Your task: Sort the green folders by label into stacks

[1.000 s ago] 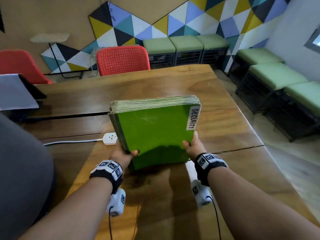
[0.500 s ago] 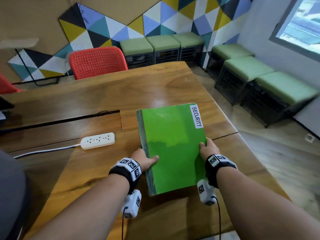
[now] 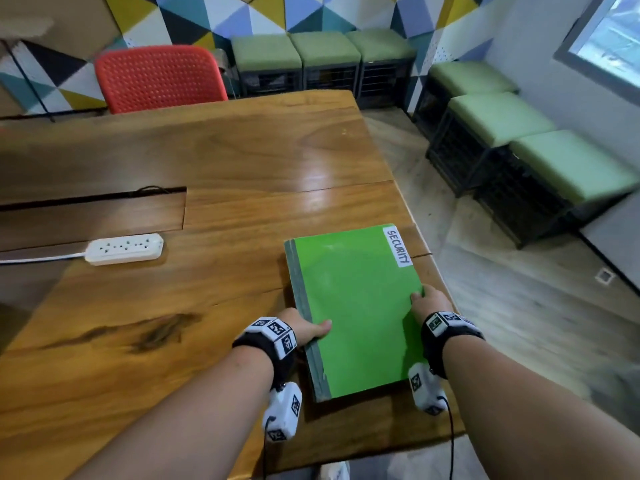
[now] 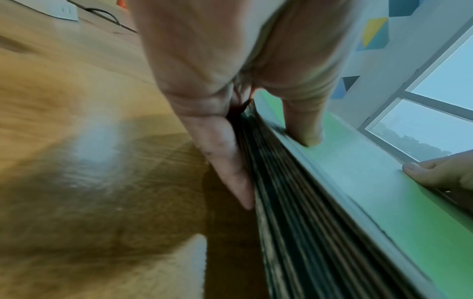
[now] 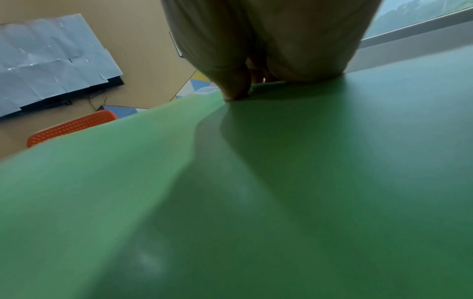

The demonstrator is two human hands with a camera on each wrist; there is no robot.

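Both hands, left hand [image 3: 304, 331] and right hand [image 3: 429, 301], are gripping the folder pile [image 3: 356, 306] by the tabletop's [image 3: 207, 161] right edge; fingers should be sliding out gently, keeping it square

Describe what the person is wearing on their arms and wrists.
Both forearms are bare, with no sleeves in view. The left hand and right hand each have a black wrist strap topped with white blocks printed with black square markers. Under each wrist hangs a white camera unit with similar markers, and a thin black cable trails back from it.
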